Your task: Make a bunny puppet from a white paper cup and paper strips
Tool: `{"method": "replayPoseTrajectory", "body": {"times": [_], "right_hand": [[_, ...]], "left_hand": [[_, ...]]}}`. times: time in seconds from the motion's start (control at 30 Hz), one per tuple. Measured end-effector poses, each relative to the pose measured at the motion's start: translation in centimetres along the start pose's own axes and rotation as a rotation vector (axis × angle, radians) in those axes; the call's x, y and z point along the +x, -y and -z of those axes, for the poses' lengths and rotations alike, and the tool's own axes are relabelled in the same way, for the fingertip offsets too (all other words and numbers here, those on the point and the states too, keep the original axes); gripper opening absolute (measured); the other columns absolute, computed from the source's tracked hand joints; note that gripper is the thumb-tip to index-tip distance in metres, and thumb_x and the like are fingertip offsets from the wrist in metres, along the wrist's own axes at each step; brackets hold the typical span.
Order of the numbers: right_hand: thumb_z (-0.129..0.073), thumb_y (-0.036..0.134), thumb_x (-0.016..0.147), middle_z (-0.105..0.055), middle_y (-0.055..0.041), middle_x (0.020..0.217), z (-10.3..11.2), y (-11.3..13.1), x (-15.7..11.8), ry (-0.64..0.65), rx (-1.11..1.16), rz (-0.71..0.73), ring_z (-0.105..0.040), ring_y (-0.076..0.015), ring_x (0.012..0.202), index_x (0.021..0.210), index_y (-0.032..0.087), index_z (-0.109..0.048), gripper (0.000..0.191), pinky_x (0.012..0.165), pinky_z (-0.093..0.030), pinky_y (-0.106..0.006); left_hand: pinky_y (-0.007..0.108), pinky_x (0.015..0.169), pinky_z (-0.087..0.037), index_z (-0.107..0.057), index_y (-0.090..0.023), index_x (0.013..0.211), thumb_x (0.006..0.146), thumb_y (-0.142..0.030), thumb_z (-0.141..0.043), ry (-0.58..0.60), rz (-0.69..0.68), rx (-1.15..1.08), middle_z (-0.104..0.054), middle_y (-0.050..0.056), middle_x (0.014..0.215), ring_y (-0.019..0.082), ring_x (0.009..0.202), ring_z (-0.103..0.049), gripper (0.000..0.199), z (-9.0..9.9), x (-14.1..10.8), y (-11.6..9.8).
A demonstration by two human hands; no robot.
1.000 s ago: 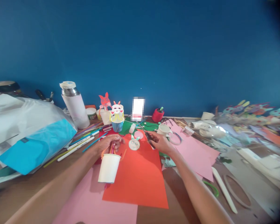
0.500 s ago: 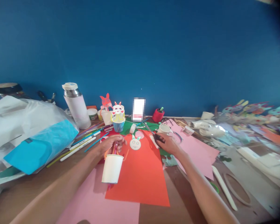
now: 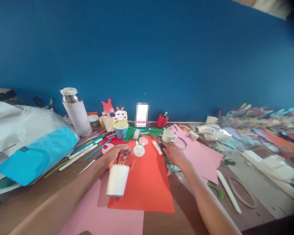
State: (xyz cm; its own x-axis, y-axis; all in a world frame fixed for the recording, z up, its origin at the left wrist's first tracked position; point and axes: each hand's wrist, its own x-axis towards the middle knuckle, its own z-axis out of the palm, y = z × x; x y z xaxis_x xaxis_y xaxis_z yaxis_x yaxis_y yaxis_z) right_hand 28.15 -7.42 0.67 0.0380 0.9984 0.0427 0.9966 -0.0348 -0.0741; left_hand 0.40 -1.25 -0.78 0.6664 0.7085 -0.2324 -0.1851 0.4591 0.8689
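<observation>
My left hand (image 3: pixel 119 154) is closed around a pinkish-purple straw (image 3: pixel 121 159) that rises from a white paper cup (image 3: pixel 118 181). The straw's lower end pokes out below the cup's base, and orange strips stick out at the cup's sides. My right hand (image 3: pixel 174 154) lies low over the dark handles of scissors (image 3: pixel 156 138), whose blades point away from me; its fingers partly hide the handles. Beside them a white glue stick (image 3: pixel 157 147) rests on an orange sheet (image 3: pixel 147 182). A round bunny face (image 3: pixel 139 150) with green ears lies between my hands.
At the back stand a white flask (image 3: pixel 76 114), a blue cup with a bunny figure (image 3: pixel 121 131), a mug (image 3: pixel 169 135) and a red container (image 3: pixel 162 120). Pens (image 3: pixel 80 153) and a plastic bag (image 3: pixel 34 120) lie left. Pink paper (image 3: pixel 203 160) and a blurred hand (image 3: pixel 291 153) are right.
My right hand has lowered with the scissors towards the table, and its fingers have flattened over the handles. My left hand still holds the straw and cup. The view has shifted slightly right.
</observation>
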Motion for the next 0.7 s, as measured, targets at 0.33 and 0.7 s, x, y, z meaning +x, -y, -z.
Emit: {"method": "replayPoseTrajectory", "body": {"times": [0.33,0.7], "right_hand": [[-0.039,0.028,0.084,-0.061,-0.0057,0.089,0.7,2.4,0.0,-0.237,0.434,0.032,-0.055,-0.0175,0.081,0.091,0.020,-0.063,0.027,0.070,-0.037,-0.026],[-0.055,0.038,0.071,-0.051,0.0016,0.060,-1.1,11.7,0.1,-0.026,1.403,-0.041,-0.044,-0.0100,0.057,0.063,0.017,-0.057,0.022,0.054,-0.035,-0.022]], "left_hand": [[0.023,0.042,-0.040,-0.053,-0.013,0.065,0.071,-0.024,-0.052,-0.027,-0.084,0.071,-0.060,0.003,0.064,0.008,0.041,-0.046,0.013,-1.1,-0.3,-0.7],[0.022,0.044,-0.040,-0.053,-0.014,0.069,0.068,-0.028,-0.060,-0.187,-0.120,-0.009,-0.053,-0.003,0.054,0.009,0.042,-0.048,0.015,-2.0,0.0,0.5]]}}
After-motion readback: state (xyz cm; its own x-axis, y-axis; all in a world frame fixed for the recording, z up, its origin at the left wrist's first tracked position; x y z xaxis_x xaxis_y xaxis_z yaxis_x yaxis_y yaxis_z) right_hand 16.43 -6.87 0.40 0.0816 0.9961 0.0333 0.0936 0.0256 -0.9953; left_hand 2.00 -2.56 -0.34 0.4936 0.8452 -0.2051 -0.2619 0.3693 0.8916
